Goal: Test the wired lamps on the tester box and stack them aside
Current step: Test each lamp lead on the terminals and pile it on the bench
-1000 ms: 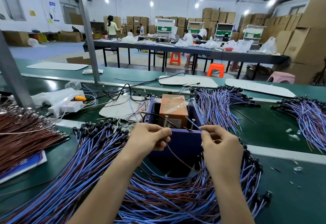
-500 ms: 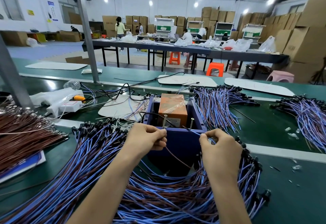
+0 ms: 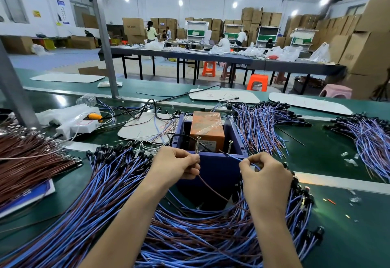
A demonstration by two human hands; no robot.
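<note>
Tester box point(image 3: 213, 175) holds an orange block point(image 3: 206, 126); left hand point(image 3: 175, 166) and right hand point(image 3: 266, 175) pinch wires point(image 3: 209, 185).

Two bare forearms rise from the bottom edge. The left forearm point(image 3: 126, 225) enters at about 7 o'clock and slants up toward 1 o'clock. The right forearm point(image 3: 272, 236) enters near 5 o'clock and runs almost straight toward 12. The left hand point(image 3: 177, 164), just left of centre, shows its back, fingers curled, pinching a brown wire point(image 3: 209, 185) at its 3 o'clock side. The right hand point(image 3: 263, 175), at 3 o'clock from the left and apart from it, is also curled, pinching a blue wire point(image 3: 235, 158) at its 10 o'clock corner.
</note>
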